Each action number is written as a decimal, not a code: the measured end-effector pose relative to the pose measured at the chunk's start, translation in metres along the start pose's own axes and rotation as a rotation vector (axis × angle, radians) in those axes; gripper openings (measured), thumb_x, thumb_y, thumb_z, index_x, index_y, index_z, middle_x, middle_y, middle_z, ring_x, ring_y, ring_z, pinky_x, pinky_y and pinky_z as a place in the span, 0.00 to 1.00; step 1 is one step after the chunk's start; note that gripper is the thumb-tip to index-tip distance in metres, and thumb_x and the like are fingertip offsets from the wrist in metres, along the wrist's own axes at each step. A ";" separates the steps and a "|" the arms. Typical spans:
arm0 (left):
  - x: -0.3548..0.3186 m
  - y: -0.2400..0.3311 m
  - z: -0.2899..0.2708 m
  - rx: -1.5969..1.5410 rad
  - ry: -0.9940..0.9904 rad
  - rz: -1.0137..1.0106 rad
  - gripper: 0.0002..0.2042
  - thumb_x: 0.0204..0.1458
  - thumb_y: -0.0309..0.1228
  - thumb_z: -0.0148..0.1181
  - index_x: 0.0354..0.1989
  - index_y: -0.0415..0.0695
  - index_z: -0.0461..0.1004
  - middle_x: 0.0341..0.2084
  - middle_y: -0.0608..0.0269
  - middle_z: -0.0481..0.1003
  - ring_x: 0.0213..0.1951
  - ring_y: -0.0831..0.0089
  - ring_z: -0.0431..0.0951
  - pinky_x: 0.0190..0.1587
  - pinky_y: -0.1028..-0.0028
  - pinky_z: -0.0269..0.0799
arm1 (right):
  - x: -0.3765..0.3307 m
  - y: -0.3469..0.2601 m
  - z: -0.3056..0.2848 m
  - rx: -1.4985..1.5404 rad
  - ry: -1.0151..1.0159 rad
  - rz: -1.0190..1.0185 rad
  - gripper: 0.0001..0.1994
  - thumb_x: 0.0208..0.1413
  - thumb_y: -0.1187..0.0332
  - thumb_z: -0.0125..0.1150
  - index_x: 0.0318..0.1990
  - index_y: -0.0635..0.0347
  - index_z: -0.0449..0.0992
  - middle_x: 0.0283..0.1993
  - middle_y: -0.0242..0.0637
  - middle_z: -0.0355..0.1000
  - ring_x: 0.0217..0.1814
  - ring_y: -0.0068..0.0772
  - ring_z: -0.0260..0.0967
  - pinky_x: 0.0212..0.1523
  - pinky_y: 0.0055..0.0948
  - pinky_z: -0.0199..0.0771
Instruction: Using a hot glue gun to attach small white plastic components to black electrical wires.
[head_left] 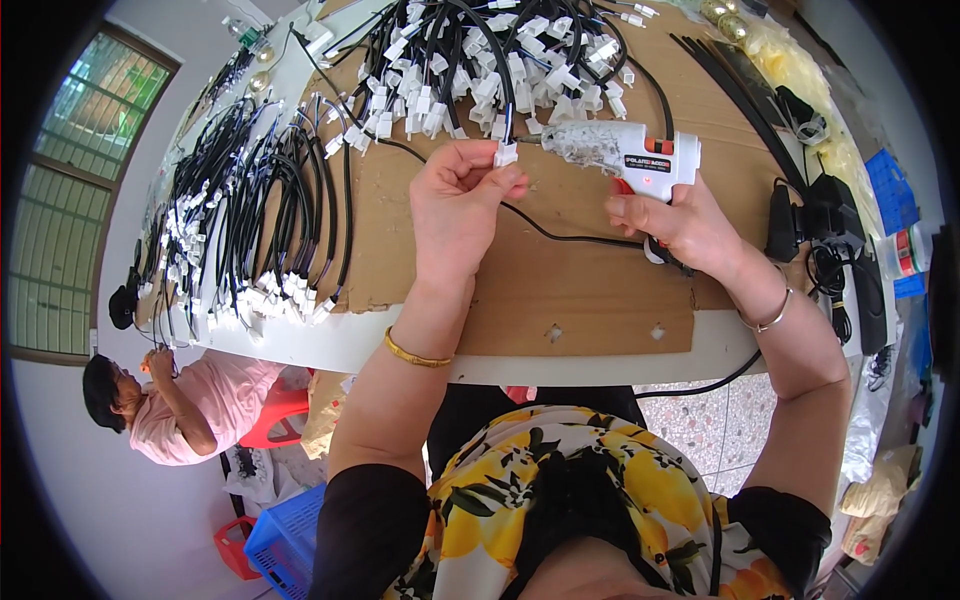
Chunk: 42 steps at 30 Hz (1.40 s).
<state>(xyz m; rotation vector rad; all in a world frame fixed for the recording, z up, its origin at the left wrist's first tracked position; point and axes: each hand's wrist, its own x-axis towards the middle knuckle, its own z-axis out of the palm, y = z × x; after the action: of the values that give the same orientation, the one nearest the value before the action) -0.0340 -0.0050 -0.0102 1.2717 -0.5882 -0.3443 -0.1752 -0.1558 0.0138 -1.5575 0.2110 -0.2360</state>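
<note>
Between the thumb and fingers of my left hand (458,205) is a small white plug connector (506,155) on the end of a black cable. My right hand (690,225) is wrapped round the handle of a white glue gun (610,150), with fingers at its red trigger. The gun points left, and its nozzle is close to the connector; whether they touch I cannot tell. Just beyond my hands lies a large heap of black cables with white connectors (490,85).
Cardboard (580,310) covers the white table. Bundled black cables (290,200) lie at left, black strips (735,105) at far right, and a black power adapter (835,210) at right. A person in pink (205,405) sits at lower left by a blue crate (285,540).
</note>
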 end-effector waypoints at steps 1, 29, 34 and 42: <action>0.000 -0.001 -0.001 0.013 -0.015 0.003 0.08 0.44 0.13 0.52 0.33 0.33 0.67 0.28 0.55 0.73 0.27 0.73 0.75 0.30 0.78 0.74 | 0.000 0.000 0.000 -0.016 -0.019 0.001 0.08 0.44 0.73 0.57 0.32 0.63 0.67 0.25 0.31 0.66 0.26 0.21 0.63 0.26 0.20 0.64; 0.003 -0.006 -0.006 0.069 -0.035 0.014 0.09 0.42 0.12 0.53 0.33 0.34 0.68 0.25 0.58 0.73 0.26 0.76 0.74 0.31 0.81 0.71 | -0.001 -0.012 0.001 -0.102 -0.015 -0.012 0.08 0.44 0.74 0.57 0.32 0.62 0.64 0.23 0.28 0.63 0.23 0.16 0.59 0.22 0.19 0.59; 0.002 -0.005 -0.004 0.063 -0.033 0.010 0.09 0.42 0.12 0.53 0.33 0.34 0.67 0.26 0.57 0.73 0.26 0.75 0.74 0.32 0.80 0.71 | 0.000 -0.011 -0.003 -0.083 -0.068 0.057 0.08 0.44 0.73 0.56 0.31 0.62 0.64 0.23 0.29 0.62 0.23 0.18 0.59 0.22 0.20 0.59; 0.002 -0.003 -0.003 0.078 -0.019 -0.011 0.08 0.43 0.12 0.52 0.33 0.33 0.67 0.27 0.57 0.73 0.27 0.75 0.75 0.31 0.80 0.72 | 0.000 -0.011 -0.003 -0.081 -0.089 0.095 0.08 0.44 0.73 0.56 0.31 0.62 0.64 0.23 0.29 0.62 0.23 0.18 0.59 0.23 0.21 0.60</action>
<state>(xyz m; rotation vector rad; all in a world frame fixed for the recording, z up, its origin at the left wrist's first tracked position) -0.0301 -0.0045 -0.0129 1.3485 -0.6165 -0.3457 -0.1759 -0.1591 0.0249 -1.6299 0.2260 -0.0843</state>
